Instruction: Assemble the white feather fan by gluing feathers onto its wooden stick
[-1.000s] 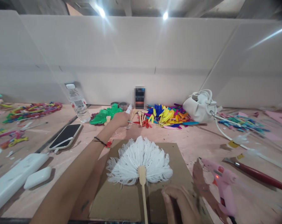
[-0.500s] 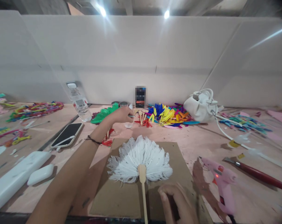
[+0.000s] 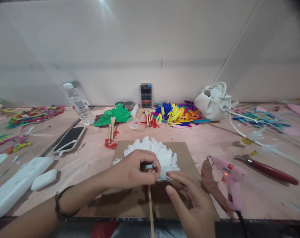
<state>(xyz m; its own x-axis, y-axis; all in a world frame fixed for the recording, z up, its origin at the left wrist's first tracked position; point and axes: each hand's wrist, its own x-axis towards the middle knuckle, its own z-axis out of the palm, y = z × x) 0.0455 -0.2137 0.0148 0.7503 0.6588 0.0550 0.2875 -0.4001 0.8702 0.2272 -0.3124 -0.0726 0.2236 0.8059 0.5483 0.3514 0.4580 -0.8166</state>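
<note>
My left hand (image 3: 137,168) is over the white feather fan (image 3: 150,145), its fingers curled and pinched. Between them shows a small, thin, pale green thing (image 3: 150,166) whose kind I cannot make out. The fan lies on a brown cardboard sheet (image 3: 187,155), and its wooden handle (image 3: 151,208) points toward me. My left hand hides the middle of the fan, where handle and feathers meet. To the right of it, my right hand (image 3: 192,198) hovers above the cardboard, fingers apart and holding nothing.
At right lie a pink glue gun (image 3: 230,178) with a lit red light and a red-handled knife (image 3: 274,171). Behind are colored feathers (image 3: 176,114), a green feather fan (image 3: 115,115), a water bottle (image 3: 79,104) and a white bag (image 3: 211,104). A phone (image 3: 69,139) lies at left.
My left hand has come back from the far side of the table to above the fan, with a small pale green thing in its fingers. My right hand has opened. The view has tipped downward.
</note>
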